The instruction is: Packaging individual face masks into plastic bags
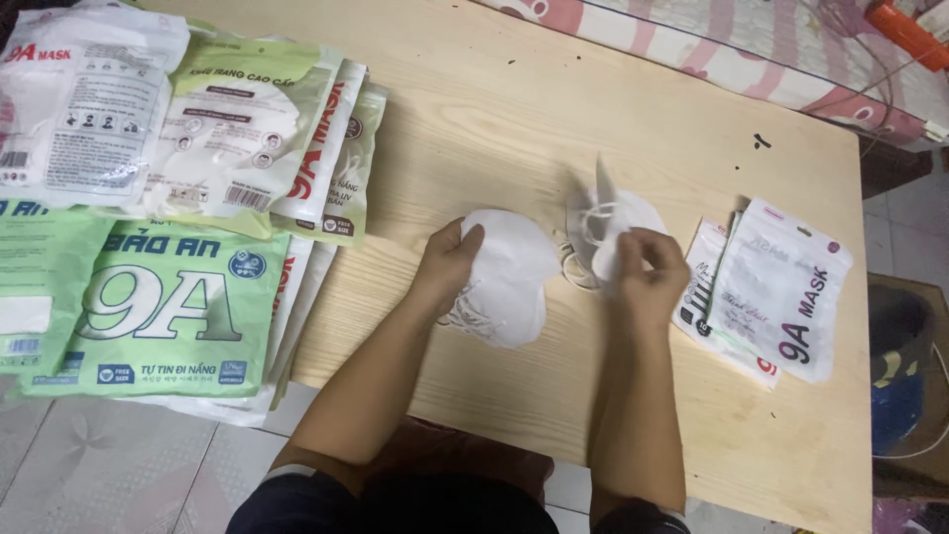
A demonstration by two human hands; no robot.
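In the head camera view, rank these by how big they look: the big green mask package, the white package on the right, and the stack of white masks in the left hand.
1. big green mask package
2. white package on the right
3. stack of white masks in the left hand; close to the white package, so unsure.

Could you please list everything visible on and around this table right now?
Face masks: two stacks, white, table centre, one in each hand.
Green-and-white mask packets: a pile, table's left end.
White mask packets: a few, table's right side.
Table: one, light wood.
Cloth: pink-striped, beyond the far edge.
Floor tiles: pale, lower left.
Left hand: holds the larger mask stack.
Right hand: holds the other masks.
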